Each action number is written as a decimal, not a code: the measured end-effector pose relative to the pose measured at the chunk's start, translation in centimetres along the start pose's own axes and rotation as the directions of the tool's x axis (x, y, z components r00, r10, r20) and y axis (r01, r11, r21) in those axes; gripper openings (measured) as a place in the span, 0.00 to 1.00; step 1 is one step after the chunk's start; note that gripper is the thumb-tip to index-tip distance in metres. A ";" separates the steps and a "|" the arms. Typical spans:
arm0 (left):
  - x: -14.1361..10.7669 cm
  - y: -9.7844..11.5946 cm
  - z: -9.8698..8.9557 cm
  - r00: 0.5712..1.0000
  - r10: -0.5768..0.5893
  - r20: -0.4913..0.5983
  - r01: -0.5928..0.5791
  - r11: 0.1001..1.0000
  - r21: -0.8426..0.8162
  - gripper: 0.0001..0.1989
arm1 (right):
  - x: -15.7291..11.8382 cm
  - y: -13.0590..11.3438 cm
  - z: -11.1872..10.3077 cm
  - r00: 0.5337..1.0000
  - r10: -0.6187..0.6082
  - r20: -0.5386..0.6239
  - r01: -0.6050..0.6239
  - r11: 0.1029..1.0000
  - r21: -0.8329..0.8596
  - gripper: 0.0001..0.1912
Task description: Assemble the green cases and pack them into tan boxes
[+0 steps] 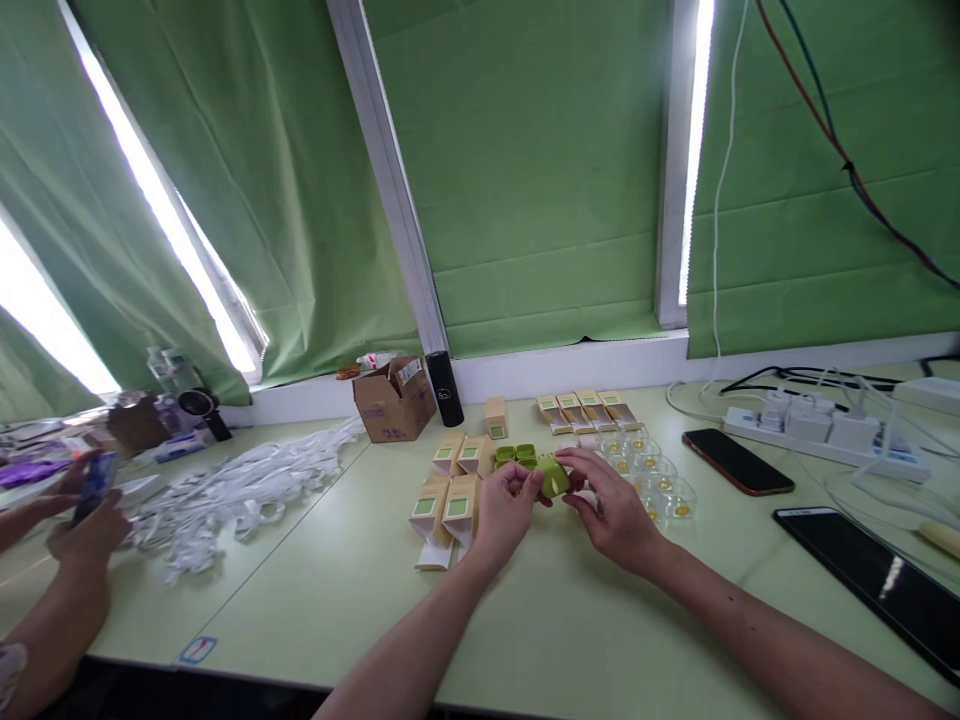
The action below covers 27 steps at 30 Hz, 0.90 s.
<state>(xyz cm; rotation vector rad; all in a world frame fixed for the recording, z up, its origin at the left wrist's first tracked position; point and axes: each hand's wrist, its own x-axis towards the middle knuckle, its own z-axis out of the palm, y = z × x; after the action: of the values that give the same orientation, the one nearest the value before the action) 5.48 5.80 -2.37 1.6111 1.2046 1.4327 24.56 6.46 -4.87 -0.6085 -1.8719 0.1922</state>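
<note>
Both hands hold one small green piece (553, 478) above the table. My left hand (508, 500) pinches its left side, and my right hand (609, 505) grips its right side with thumb and fingers. Just behind them lie more green pieces (516, 456). Left of my left hand stand several small beige boxes (433, 500) with green labels, some with flaps open. Clear round cups (654, 478) with yellow bits inside are grouped beside and behind my right hand. Further back are a single beige box (496, 417) and a row of beige boxes (585, 411).
A cardboard box (394, 405) and a black bottle (445, 388) stand at the back. White straps (247, 490) are heaped on the left, near another person's hands (90, 520) holding a phone. Right are a phone (737, 461), a tablet (874, 580) and a power strip (825, 445) with cables.
</note>
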 end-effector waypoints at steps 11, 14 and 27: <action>-0.2 -0.1 -0.5 0.987 0.152 0.061 -0.157 0.982 0.105 0.26 | 0.5 -0.7 -0.4 0.957 0.292 0.009 -0.289 0.944 0.161 0.18; -0.4 0.2 -0.9 0.961 0.274 0.029 -0.275 0.948 0.158 0.14 | 0.4 -0.3 -0.5 0.939 0.345 0.005 -0.336 0.911 0.237 0.18; -0.9 0.2 -0.6 0.899 0.410 0.155 -0.437 0.862 0.257 0.27 | 0.5 -0.1 -0.6 0.938 0.345 0.024 -0.334 0.886 0.321 0.19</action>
<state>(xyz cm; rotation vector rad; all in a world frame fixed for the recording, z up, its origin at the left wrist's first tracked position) 4.95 4.84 -2.41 2.2318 1.0804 1.4662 25.01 6.53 -4.22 -0.7029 -1.6406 0.7000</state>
